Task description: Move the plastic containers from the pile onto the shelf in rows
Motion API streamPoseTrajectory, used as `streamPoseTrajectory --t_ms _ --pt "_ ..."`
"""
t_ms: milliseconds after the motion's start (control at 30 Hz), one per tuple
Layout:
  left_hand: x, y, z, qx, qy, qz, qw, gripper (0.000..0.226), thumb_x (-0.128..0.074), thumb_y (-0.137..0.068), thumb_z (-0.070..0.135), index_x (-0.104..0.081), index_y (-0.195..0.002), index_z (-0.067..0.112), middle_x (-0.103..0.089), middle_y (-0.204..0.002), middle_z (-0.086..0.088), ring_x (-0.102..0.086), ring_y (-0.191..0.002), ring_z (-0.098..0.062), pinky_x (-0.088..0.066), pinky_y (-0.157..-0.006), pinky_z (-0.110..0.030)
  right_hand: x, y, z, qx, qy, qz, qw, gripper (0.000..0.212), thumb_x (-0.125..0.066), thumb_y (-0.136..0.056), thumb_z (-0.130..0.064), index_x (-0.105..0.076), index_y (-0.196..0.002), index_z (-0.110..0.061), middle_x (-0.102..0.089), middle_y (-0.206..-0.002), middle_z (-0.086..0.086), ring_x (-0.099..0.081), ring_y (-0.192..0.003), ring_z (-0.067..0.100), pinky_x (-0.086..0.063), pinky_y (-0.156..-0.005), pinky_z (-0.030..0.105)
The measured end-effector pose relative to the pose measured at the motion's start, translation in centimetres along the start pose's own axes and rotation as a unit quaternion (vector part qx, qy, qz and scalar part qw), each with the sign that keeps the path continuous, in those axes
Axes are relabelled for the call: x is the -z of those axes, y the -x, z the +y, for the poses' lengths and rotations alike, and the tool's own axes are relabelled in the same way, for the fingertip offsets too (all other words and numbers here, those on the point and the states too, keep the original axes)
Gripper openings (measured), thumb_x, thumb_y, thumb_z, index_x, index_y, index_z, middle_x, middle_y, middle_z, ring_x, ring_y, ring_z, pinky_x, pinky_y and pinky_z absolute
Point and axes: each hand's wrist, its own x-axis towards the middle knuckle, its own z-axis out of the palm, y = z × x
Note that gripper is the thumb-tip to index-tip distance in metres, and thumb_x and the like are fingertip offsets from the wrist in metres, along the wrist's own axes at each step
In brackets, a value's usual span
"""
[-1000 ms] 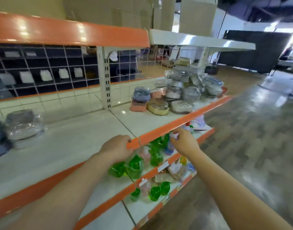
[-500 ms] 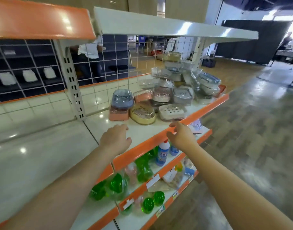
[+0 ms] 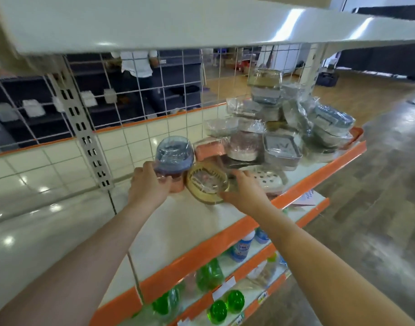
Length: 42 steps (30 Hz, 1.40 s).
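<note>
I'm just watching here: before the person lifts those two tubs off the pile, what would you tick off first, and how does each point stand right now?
1. Left hand has hold of the blue-lidded container: ok, fingers curl round its base.
2. Right hand has hold of the yellow oval container: cannot tell, fingers touch its right edge, grip unclear.
3. Pile steady once these two leave: cannot tell; wrapped tubs are stacked high and tilted behind them.
4. Free room on the shelf for a row: ok, bare surface in front and to the left.
5. White perforated dish out of the right hand's way: not ok, it sits directly beside the hand.
</note>
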Motion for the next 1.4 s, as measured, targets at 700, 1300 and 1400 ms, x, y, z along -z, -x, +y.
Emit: streamPoseTrajectory --t_ms 700,1300,1400 --pt "-2.3 -6.0 3.0 0.107 0.022 -0.016 0.994 0.078 -0.068 -0.08 0.049 -0.037 -0.136 0.005 -0.045 -0.135 -0.016 -0.049 -0.119 -0.033 -0.043 -0.092 -0.037 -3.6 -5.7 -0.4 0.029 0.042 -0.066 0.997 0.1 -0.07 -0.077 -0.049 -0.014 -0.145 -0.002 -0.031 -0.14 0.014 -0.034 -0.13 0.03 -0.03 -0.105 0.034" --pt "-4.5 -6.3 2.2 0.114 0.079 0.063 0.988 0.078 -0.078 -0.071 0.045 -0.043 -0.128 0.007 -0.057 -0.122 -0.008 -0.056 -0.11 -0.026 -0.043 -0.076 -0.03 -3.4 -6.2 -0.3 0.023 0.007 -0.093 0.995 0.099 -0.075 -0.074 -0.044 -0.017 -0.144 -0.003 -0.028 -0.137 0.012 -0.03 -0.13 0.032 -0.029 -0.107 0.036" --pt "-4.1 -5.5 1.4 0.109 0.082 0.087 0.987 0.077 -0.078 -0.071 0.045 -0.043 -0.128 0.006 -0.056 -0.123 -0.008 -0.055 -0.11 -0.025 -0.041 -0.075 -0.03 -3.2 -5.7 -0.1 0.034 0.002 -0.104 0.994 0.094 -0.075 -0.074 -0.043 -0.021 -0.142 -0.007 -0.029 -0.135 0.011 -0.031 -0.13 0.031 -0.031 -0.106 0.036"
